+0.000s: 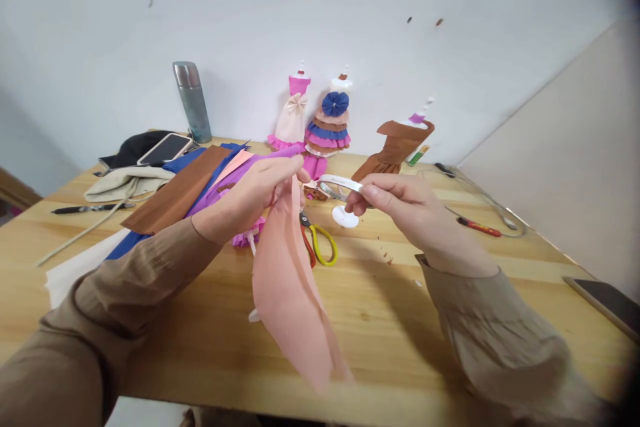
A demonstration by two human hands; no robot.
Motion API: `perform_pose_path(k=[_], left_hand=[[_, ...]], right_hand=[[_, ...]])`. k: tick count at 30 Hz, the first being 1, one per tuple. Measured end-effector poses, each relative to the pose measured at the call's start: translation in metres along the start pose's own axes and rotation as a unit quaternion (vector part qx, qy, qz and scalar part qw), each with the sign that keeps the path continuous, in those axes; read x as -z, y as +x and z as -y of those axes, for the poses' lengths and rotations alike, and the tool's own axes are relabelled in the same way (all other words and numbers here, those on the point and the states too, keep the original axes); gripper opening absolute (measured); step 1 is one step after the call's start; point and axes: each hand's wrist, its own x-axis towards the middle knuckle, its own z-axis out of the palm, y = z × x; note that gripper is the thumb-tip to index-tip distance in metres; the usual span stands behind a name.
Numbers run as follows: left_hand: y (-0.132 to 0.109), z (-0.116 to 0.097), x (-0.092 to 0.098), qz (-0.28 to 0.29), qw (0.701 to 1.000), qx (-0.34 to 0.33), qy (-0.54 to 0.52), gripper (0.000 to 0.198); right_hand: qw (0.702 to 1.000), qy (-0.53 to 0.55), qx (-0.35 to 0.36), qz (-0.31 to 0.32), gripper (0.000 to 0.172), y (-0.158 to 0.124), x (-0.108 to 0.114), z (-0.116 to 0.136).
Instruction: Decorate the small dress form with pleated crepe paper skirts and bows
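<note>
A strip of salmon-pink crepe paper (293, 280) is pinched at its top end between the closed fingertips of the left hand (250, 197), and from there it hangs down in front of the wooden table (395, 320), its lower end blurred near the table's front edge. The right hand (400, 203) is closed as well, its thumb and fingers gripped on a white-handled pair of scissors (340, 185), which is held level just beside the top of the paper strip; whether the blades touch the paper cannot be told. Just below the scissors a small white round base (345, 217) is seen, and beside the hanging strip a second pair of scissors with red and yellow handles (320, 243) lies flat on the table.

Behind the left hand a fan of brown, blue, pink and purple paper sheets (175, 197) is spread out, with a phone (165, 149) resting on folded cloth beyond it. Against the wall a steel flask (193, 101) is stood upright, and three small dress-form mannequins (327, 121) in paper dresses are lined up to its right.
</note>
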Motion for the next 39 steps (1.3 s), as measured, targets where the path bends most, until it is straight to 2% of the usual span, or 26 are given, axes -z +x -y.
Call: perform_pose_path(k=[4, 12, 17, 21, 24, 27, 30, 35, 37, 39], left_hand=[[-0.003, -0.003, 0.004, 0.022, 0.996, -0.008, 0.091, 0.015], [-0.019, -0.009, -0.014, 0.079, 0.989, -0.014, 0.122, 0.026], [-0.015, -0.004, -0.019, 0.038, 0.98, -0.072, 0.182, 0.024], [-0.013, -0.006, -0.013, 0.036, 0.981, -0.029, 0.19, 0.026], [-0.011, -0.008, -0.007, 0.068, 0.984, -0.012, 0.163, 0.013], [-0.007, -0.003, -0.002, 0.099, 0.982, -0.007, 0.16, 0.013], [-0.001, 0.008, 0.001, 0.069, 0.971, -0.043, 0.223, 0.01], [0.005, 0.021, 0.0, -0.017, 0.927, -0.158, 0.34, 0.028], [0.005, 0.019, 0.001, -0.025, 0.917, -0.175, 0.358, 0.028], [0.004, 0.014, 0.005, 0.001, 0.916, -0.169, 0.365, 0.024]], right_hand=[[0.999, 0.013, -0.021, -0.037, 0.03, 0.006, -0.014, -0.01], [0.999, 0.035, -0.021, -0.014, 0.033, 0.009, -0.038, -0.015], [0.997, 0.066, -0.037, 0.012, 0.031, 0.007, -0.047, -0.019], [0.997, 0.062, -0.041, 0.026, 0.032, 0.005, -0.049, -0.022], [0.998, 0.041, -0.05, 0.011, 0.031, 0.005, -0.048, -0.022], [0.998, 0.029, -0.05, -0.001, 0.032, 0.006, -0.046, -0.023], [0.999, 0.02, -0.04, -0.005, 0.032, 0.006, -0.044, -0.024], [0.999, -0.019, -0.029, -0.003, 0.032, 0.006, -0.043, -0.023], [0.999, -0.04, -0.025, 0.0, 0.031, 0.006, -0.043, -0.023], [0.998, -0.053, -0.016, 0.009, 0.03, 0.005, -0.044, -0.023]])
